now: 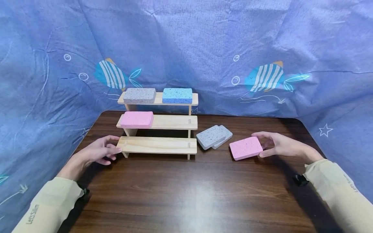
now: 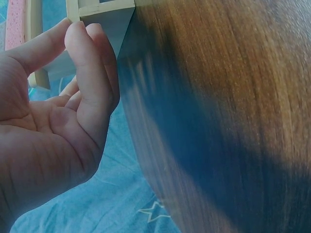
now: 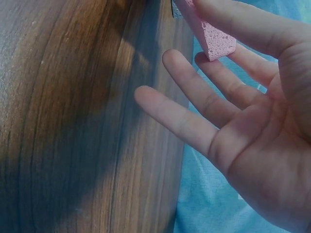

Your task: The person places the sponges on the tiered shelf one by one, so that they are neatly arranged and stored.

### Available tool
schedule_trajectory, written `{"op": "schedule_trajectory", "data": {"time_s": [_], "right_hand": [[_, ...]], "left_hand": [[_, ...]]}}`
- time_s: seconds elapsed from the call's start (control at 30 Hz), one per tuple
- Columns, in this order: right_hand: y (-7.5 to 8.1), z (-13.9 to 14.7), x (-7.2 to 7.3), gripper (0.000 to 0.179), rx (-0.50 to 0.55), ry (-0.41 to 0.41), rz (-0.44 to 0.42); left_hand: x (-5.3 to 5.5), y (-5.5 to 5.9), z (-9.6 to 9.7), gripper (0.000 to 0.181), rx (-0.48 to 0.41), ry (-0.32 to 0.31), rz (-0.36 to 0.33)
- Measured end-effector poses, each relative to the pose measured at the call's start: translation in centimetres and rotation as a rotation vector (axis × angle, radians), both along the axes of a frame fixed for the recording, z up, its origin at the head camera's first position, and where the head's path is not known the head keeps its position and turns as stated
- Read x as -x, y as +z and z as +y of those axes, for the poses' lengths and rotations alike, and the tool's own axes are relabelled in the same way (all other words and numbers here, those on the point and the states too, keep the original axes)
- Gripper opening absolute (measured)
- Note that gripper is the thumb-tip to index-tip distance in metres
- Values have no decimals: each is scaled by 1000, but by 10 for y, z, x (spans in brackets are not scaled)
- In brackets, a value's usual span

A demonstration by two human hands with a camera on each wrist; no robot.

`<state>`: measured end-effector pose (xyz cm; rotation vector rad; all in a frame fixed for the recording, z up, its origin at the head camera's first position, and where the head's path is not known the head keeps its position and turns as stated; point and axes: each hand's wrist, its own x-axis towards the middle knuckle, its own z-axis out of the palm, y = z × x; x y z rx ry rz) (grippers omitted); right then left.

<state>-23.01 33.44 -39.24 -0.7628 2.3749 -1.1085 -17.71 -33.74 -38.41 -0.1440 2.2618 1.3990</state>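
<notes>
At the left end of the lowest step of a three-tier wooden shelf (image 1: 158, 149), my left hand (image 1: 102, 150) pinches the edge with thumb and fingertips. The left wrist view shows that hand (image 2: 73, 97) close up at the shelf's corner (image 2: 107, 9). Over on the right, a pink sponge (image 1: 246, 148) is held at its right end between the thumb and fingers of my right hand (image 1: 275, 144). Only a corner of this sponge (image 3: 218, 43) shows in the right wrist view, where two fingers of the hand (image 3: 243, 121) extend away from it.
On the top tier sit a grey sponge (image 1: 140, 96) and a blue sponge (image 1: 177, 95). Another pink sponge (image 1: 137, 119) lies at the left of the middle tier. Two overlapping grey sponges (image 1: 208, 137) lie on the dark wooden table (image 1: 163, 194). A blue fish-print cloth (image 1: 186, 42) hangs behind.
</notes>
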Motion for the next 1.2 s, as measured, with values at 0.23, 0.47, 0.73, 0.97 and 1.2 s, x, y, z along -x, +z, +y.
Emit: {"op": "schedule_trajectory", "data": {"time_s": [0.23,0.47,0.73,0.97,1.2], "right_hand": [[-2,0,0,82,26,1,-40],[3,-3,0,81,88,28,-79],[16,-12,-4,78,169,-11,-115],[25,-27,-4,78,227,-31,-104],[34,-47,-3,77,254,-68,-63]], "left_hand": [[-1,0,1,76,11,2,-5],[-1,-3,-1,76,13,0,-4],[0,-4,-2,76,16,-4,2],[1,-5,-4,77,14,-8,5],[1,-5,-3,77,7,-8,-2]]}}
